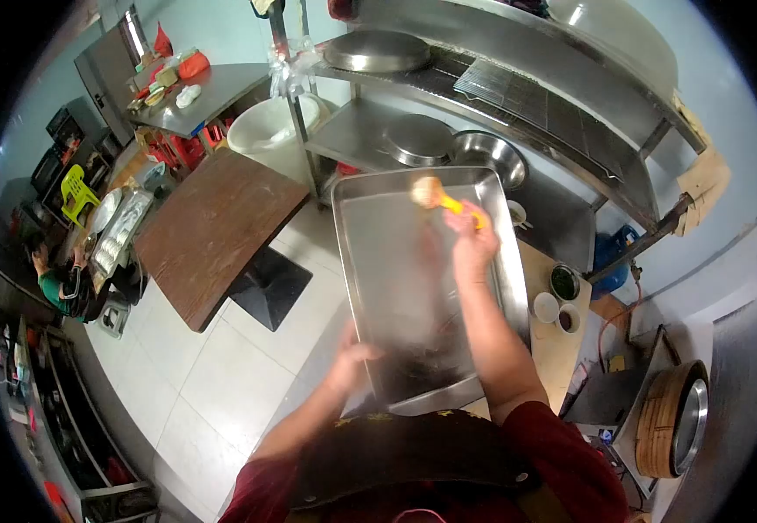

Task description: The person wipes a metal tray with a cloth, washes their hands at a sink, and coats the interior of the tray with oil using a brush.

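Observation:
A large, deep metal baking tray [378,261] is tilted in front of me, with a wet-looking sheen on its floor. My left hand [352,359] is closed on the tray's left rim near the lower corner, slightly blurred. In my right hand [473,240] is a brush [428,193] with a yellow handle and a pale, rounded head. The fingers wrap around that handle. The brush head is over the far part of the tray, near its upper rim; whether it touches the metal I cannot tell.
Beyond the tray stands a metal shelf rack [352,131] with round pans and a steel bowl [492,157]. Small bowls [567,318] sit at the right, near a bamboo steamer [662,418]. A brown table [222,227] is on the left; another person [60,283] is farther left.

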Available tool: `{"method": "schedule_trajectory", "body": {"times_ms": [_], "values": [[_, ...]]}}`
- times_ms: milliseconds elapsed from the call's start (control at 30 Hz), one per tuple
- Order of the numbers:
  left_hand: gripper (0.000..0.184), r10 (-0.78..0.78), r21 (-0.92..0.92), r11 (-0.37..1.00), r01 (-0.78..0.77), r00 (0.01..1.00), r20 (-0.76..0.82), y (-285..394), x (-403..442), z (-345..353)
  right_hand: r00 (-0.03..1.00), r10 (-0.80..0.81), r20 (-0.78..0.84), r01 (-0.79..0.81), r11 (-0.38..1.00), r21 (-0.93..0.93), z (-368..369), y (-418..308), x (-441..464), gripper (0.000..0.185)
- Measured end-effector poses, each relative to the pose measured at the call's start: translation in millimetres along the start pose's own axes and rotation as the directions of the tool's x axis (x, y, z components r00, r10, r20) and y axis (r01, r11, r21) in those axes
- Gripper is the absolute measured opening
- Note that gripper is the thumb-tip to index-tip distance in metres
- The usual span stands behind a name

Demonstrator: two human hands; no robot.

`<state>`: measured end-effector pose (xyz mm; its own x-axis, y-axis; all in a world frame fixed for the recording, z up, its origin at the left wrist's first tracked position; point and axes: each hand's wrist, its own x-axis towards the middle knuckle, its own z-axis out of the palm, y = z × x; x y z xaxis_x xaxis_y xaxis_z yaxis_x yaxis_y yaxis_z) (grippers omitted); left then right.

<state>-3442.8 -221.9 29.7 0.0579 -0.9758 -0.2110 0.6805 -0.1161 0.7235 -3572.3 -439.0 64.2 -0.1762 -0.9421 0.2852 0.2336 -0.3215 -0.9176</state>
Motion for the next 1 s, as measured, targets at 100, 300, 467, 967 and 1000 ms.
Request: {"method": "schedule_trajectory", "body": {"times_ms": [100, 300, 467, 967, 1000], "values": [[0.072, 0.030, 0.036, 0.999, -0.030, 0.999, -0.020, 8, -3, 12, 0.895, -0.437, 0.088, 0.401, 0.702, -0.589, -43, 14, 28, 0.019], [0.074, 0.087, 0.121, 0.989, -0.088, 0.996, 0.012, 2, 9, 0, 0.655, -0.464, 0.597, 0.707, 0.655, -0.267, -2, -42, -76, 0.017], [0.076, 0.057, 0.045, 0.997, -0.056, 0.998, -0.021, 3, 1, -9, 0.981, -0.058, 0.184, 0.142, 0.863, -0.486, -58, -22, -21, 0.016], [0.063, 0.037, 0.045, 0.998, -0.036, 0.999, -0.016, -2, 8, -22, 0.974, -0.144, 0.177, 0.168, 0.978, -0.127, -11, -19, 10, 0.020], [0.059, 0.006, 0.031, 1.000, -0.007, 1.000, 0.014, -4, 8, -23, 0.957, -0.113, 0.267, 0.168, 0.966, -0.194, 2, -23, -5, 0.023]]}}
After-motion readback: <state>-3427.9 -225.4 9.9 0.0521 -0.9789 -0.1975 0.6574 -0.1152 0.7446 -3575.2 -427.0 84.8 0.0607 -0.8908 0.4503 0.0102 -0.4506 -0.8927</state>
